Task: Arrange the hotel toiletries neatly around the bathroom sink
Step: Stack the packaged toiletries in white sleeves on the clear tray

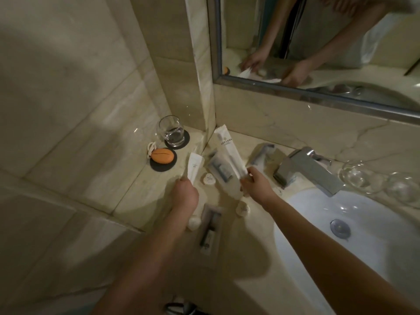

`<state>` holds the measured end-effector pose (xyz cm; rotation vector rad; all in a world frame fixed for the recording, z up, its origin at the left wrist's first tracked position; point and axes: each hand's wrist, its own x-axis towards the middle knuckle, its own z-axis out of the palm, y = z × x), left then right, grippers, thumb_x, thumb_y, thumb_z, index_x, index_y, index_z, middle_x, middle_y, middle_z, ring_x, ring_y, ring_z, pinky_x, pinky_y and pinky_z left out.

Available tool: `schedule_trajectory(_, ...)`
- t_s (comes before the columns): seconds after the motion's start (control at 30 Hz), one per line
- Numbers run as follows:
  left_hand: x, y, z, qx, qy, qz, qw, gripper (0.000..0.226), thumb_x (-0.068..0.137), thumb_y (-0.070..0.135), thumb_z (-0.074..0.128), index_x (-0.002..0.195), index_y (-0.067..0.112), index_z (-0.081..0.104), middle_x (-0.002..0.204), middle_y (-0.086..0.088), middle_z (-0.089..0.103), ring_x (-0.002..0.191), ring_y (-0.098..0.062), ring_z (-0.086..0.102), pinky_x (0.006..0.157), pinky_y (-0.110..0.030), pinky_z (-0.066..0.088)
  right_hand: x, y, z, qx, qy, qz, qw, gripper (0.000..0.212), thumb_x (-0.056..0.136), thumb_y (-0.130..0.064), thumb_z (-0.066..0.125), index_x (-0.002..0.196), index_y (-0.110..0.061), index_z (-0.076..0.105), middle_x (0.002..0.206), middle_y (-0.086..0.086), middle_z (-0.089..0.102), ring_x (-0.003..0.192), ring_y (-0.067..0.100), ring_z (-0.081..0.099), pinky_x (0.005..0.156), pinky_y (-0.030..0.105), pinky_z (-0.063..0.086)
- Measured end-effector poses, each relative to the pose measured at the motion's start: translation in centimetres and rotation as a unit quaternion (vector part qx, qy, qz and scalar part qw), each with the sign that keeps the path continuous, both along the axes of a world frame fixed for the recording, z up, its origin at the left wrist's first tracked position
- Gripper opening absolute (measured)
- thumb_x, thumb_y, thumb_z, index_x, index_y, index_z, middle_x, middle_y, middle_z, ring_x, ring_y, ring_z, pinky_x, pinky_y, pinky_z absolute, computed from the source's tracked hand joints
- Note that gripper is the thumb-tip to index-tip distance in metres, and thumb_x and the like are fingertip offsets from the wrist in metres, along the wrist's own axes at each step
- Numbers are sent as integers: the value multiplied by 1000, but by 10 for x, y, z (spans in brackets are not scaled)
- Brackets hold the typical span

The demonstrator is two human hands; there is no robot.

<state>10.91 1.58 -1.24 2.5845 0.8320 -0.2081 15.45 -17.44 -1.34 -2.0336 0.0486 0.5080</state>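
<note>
Toiletries lie scattered on the marble table [145, 201] to the left of the white sink [354, 226]. Nearest the camera, one clear sachet [210, 230] with a dark item inside lies lengthwise between the two forearms. Three small round white packs sit about it: one by the left wrist [193, 222], one by the right wrist [242, 208], one farther back [209, 179] between the hands. The left hand [184, 196] is knuckles-up, its fingers closed around the lower end of a white paper sleeve [193, 168] that points away. The right hand [256, 186] pinches the near end of a longer printed white sleeve [229, 151] between thumb and fingers, the sleeve slanting up toward the wall corner. Beneath that sleeve lies a second clear sachet [219, 168], and a third [261, 155] rests beside the chrome faucet [304, 171]. On the corner ledge, two dark coasters: one carries an orange bean-shaped object [162, 156], the other [185, 142] a clear drinking glass [171, 130], whether empty or not I cannot tell. Two clear glass bowls [356, 176] stand right of the faucet. The mirror [318, 48] reflects both hands.
</note>
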Motion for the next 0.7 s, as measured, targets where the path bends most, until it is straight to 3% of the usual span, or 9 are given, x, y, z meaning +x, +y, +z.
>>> schedule_trajectory(0.07, -4, 1, 9, -18, -22, 14, 999, 30, 90, 8, 47, 119, -1, 48, 118, -21, 58, 107, -36, 59, 81, -39, 52, -7, -4, 5, 4, -5, -3, 1000, 21, 95, -18, 47, 114, -10, 51, 93, 13, 63, 73, 21, 61, 63, 33, 54)
schedule_trajectory(0.23, -15, -7, 36, -56, -95, -13, 994, 35, 91, 12, 48, 124, 3, 43, 115, -21, 60, 102, -36, 60, 75, -38, 50, -21, -10, 21, 36, 0, -33, 999, 21, 95, -17, 48, 114, -10, 51, 94, 10, 62, 80, 22, 62, 74, 39, 56)
schedule_trajectory(0.37, -19, -32, 61, -89, -146, -51, 984, 28, 92, 16, 48, 116, 2, 45, 111, -22, 60, 96, -35, 60, 66, -33, 44, -43, -26, 44, 107, -16, -53, 993, 19, 95, -16, 49, 113, -11, 51, 87, 6, 62, 73, 15, 60, 63, 25, 53)
schedule_trajectory(0.47, -22, -64, 77, -133, -181, -75, 972, 28, 91, 15, 48, 115, 1, 45, 110, -23, 59, 91, -33, 58, 66, -31, 41, -66, -52, 57, 134, -27, -81, 987, 17, 94, -15, 50, 110, -10, 51, 83, 6, 62, 73, 18, 59, 63, 26, 50)
schedule_trajectory(0.57, -25, -105, 83, -186, -190, -108, 958, 25, 90, 16, 49, 112, 3, 47, 106, -16, 59, 86, -29, 58, 69, -34, 49, -93, -88, 63, 145, -29, -120, 982, 14, 93, -13, 48, 107, -9, 50, 83, 8, 62, 72, 18, 59, 64, 30, 49)
schedule_trajectory(0.63, -31, -137, 83, -216, -178, -138, 950, 23, 91, 15, 48, 111, 3, 46, 100, -11, 54, 82, -23, 52, 66, -31, 45, -114, -116, 63, 150, -26, -160, 975, 9, 92, -9, 48, 101, -8, 50, 82, 8, 62, 71, 18, 58, 65, 32, 49)
schedule_trajectory(0.7, -38, -170, 78, -243, -161, -173, 941, 28, 91, 15, 48, 116, 4, 46, 100, -9, 53, 84, -22, 52, 68, -32, 47, -135, -145, 60, 160, -23, -211, 964, 4, 91, -6, 49, 95, -8, 49, 80, 8, 62, 69, 17, 58, 61, 27, 49)
